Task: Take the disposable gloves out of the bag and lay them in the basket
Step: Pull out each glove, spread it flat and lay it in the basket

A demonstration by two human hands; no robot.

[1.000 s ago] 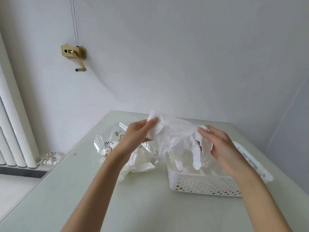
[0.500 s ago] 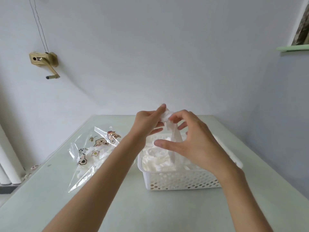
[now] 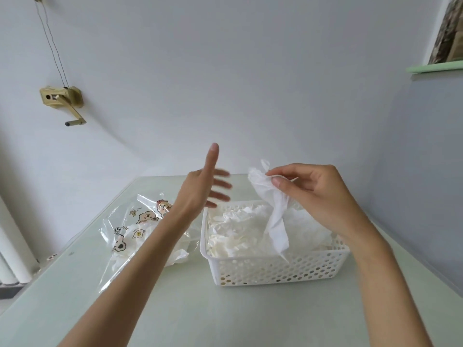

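Note:
A white perforated basket (image 3: 275, 270) stands on the table, right of centre, with several crumpled white gloves (image 3: 238, 234) inside. My right hand (image 3: 313, 194) pinches the cuff of one glove (image 3: 274, 209), which hangs down into the basket. My left hand (image 3: 205, 189) is spread with straight fingers above the basket's left rim and holds nothing. The clear bag (image 3: 140, 229) with cartoon prints lies to the left of the basket, partly behind my left forearm, with white gloves showing inside it.
The pale green table (image 3: 225, 316) meets the wall behind and a grey wall on the right. A brass hand crank (image 3: 64, 102) is fixed to the wall at the left. White radiator pipes (image 3: 10, 259) stand beyond the table's left edge.
My left hand has let go of the glove and spread its fingers, moving left. My right hand alone now holds the glove, hanging lower into the basket.

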